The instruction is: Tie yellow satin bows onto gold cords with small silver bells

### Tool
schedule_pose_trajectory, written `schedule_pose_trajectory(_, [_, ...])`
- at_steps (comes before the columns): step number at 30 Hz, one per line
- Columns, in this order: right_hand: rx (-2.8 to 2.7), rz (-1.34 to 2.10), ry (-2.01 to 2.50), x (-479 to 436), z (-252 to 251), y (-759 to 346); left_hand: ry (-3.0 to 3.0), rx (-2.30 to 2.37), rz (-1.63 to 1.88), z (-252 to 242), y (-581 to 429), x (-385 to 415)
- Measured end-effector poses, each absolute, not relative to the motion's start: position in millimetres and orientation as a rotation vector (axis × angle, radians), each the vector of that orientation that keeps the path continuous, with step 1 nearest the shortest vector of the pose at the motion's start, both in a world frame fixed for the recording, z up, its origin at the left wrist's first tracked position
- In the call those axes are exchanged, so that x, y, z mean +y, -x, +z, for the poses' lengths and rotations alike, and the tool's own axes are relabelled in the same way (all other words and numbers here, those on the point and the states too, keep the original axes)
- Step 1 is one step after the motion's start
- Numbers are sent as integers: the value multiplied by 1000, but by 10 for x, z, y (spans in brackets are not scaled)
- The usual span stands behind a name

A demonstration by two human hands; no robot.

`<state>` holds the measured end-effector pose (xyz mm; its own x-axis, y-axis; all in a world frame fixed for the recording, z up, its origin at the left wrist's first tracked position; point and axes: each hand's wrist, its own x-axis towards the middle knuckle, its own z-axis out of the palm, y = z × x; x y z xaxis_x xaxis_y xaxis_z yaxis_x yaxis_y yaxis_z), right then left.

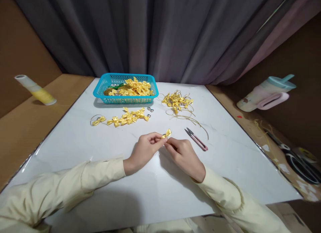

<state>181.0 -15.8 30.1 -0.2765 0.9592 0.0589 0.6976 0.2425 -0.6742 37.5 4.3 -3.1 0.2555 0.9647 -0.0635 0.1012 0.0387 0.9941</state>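
My left hand (148,146) pinches a small yellow ribbon bow (167,133) above the middle of the white tabletop. Close against it, my right hand (184,154) has its thumb and forefinger pressed together just below the bow; what is between those fingertips is too small to make out. Beyond my hands lies a row of loose yellow bows (130,117), with a few silver bells (149,109) by its right end. A single bow with a loop of cord (98,120) sits at the left. Pink-handled thread snips (197,139) rest to the right of my right hand.
At the back stands a blue basket (125,99) holding bows and gold cord. A pile of corded bows (177,102) lies right of it. A yellow thread spool (37,91) is far left; a lidded tumbler (263,94) and black-handled scissors (298,159) are far right.
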Motion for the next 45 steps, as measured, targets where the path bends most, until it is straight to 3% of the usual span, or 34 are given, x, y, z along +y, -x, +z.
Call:
schedule_pose_trajectory(8, [-2075,600,1510,-180,276,-1812,-1427,1110,924,-16,-382,47])
schedule_pose_trajectory(16, [-1857,722,1558,-118,485,-1963,-1434,1100,946,-11,-357,50])
schedule_pose_trajectory(18, [-1739,926,1559,-69,537,-2029,-1439,1106,950,-11,-350,55])
schedule_pose_trajectory(23, [-1409,1983,1276,53,500,-2115,-1418,1084,952,-10,-340,60])
schedule_pose_trajectory(27, [-1118,2312,1066,101,347,-2095,-1414,1070,941,2,-332,55])
schedule_pose_trajectory(35, [-851,2405,1058,164,326,-2135,-1459,1046,946,28,-309,47])
schedule_pose_trajectory(45, [-1068,2298,1111,168,251,-2171,-1504,1068,933,14,-299,48])
